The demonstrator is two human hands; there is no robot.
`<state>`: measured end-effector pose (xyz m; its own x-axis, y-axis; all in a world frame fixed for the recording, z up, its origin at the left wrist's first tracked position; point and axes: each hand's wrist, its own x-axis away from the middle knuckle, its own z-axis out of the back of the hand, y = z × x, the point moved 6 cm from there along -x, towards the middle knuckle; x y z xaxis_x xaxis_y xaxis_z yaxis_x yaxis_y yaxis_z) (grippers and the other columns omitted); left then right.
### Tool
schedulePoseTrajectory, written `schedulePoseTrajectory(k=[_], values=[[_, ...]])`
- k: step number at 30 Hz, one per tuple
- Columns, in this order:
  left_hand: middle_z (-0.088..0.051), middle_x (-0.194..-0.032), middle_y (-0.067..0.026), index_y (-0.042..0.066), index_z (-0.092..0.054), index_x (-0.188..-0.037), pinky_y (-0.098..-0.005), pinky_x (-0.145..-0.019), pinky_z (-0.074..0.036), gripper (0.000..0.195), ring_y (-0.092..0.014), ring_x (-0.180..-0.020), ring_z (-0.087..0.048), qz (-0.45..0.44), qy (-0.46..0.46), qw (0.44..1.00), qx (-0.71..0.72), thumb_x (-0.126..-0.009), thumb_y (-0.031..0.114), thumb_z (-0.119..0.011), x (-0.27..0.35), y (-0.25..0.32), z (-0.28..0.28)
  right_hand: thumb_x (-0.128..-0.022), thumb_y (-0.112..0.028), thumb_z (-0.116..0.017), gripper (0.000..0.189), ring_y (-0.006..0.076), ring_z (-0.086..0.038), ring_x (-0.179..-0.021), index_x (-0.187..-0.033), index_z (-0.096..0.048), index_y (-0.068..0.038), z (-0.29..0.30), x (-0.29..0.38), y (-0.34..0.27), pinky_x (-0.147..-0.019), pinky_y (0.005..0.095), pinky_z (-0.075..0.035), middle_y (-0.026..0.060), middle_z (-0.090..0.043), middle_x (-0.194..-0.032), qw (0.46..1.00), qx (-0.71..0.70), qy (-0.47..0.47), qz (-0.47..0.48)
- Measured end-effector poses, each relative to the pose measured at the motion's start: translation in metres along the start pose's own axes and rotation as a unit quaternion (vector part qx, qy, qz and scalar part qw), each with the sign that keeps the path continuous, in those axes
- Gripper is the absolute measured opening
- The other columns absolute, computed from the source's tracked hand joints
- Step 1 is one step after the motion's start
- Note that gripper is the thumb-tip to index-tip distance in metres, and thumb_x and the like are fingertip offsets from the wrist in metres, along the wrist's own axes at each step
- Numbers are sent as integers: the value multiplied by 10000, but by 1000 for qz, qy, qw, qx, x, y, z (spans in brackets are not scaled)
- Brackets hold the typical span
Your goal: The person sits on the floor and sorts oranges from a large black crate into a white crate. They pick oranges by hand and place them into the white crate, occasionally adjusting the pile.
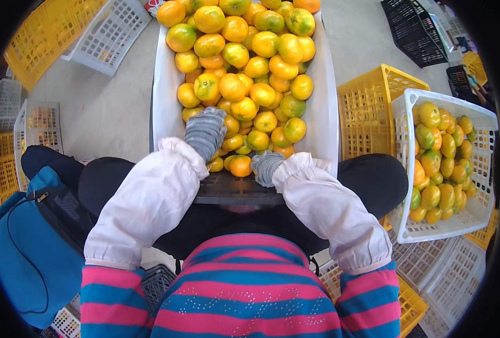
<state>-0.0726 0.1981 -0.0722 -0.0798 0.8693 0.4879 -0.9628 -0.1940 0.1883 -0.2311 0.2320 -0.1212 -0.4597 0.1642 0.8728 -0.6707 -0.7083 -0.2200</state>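
Observation:
Before me is a dark plastic crate point(233, 189) with a white liner point(324, 126) along its sides, heaped with yellow-orange mandarins point(232, 86), some tinged green. My left hand point(206, 132), in a grey knit glove, rests among the fruit at the crate's left side. Its fingertips point down and are hidden, so whether it grips a mandarin does not show. Near the crate's front edge, my right hand point(267, 168), gloved alike, is curled beside an orange mandarin point(240, 165); its fingers are partly hidden.
At my right, a white crate point(406, 169) of mandarins stands beside a yellow crate point(362, 114). Black crates point(415, 31) lie farther back. White point(110, 36) and yellow crates point(47, 40) stand at upper left. A blue jacket or bag point(26, 253) is close on my left.

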Motion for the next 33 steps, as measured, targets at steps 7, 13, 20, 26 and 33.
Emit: schedulePoseTrajectory(k=[7,13,20,26,33], values=[[-494,-1229,-175,66,-409,-1285,-411,-936,-406,637,-323,-1147,-479,-12,9,998,58,-736,241,-680,13,10,2,-773,-243,-576,389,334,-509,-1116,-1128,-580,-83,6,8,-4,-884,448,-450,109,-544,-1201,998,15,41,39],[-523,-1131,-168,59,-477,-1232,-403,-903,-421,579,-345,-1050,-516,-183,-5,982,45,-719,226,-686,25,60,-17,-775,-220,-561,407,323,-548,-1076,-1151,-557,-63,6,9,-8,-869,442,-456,124,-566,-1177,999,21,32,34],[-524,-1087,-182,76,-500,-1210,-408,-848,-445,554,-345,-1020,-529,-247,-95,962,69,-724,268,-684,-14,65,-42,-800,-178,-529,450,329,-555,-1070,-1238,-482,-86,7,20,-9,-897,426,-449,126,-561,-1194,991,-30,106,78],[-567,-1001,-131,64,-528,-1073,-425,-660,-505,323,-274,-908,-608,-282,42,955,-85,-794,225,-542,-1,100,-68,-786,-174,-559,441,327,-573,-1058,-1224,-515,-161,9,19,-10,-869,437,-470,139,-589,-1161,998,-21,50,39],[-503,-1211,-216,27,-463,-1225,-402,-949,-395,557,-375,-1128,-478,-229,25,955,187,-735,204,-659,10,32,-54,-760,-146,-556,371,314,-576,-1048,-1129,-581,-122,6,19,-9,-833,440,-482,127,-596,-1129,999,8,36,23]])
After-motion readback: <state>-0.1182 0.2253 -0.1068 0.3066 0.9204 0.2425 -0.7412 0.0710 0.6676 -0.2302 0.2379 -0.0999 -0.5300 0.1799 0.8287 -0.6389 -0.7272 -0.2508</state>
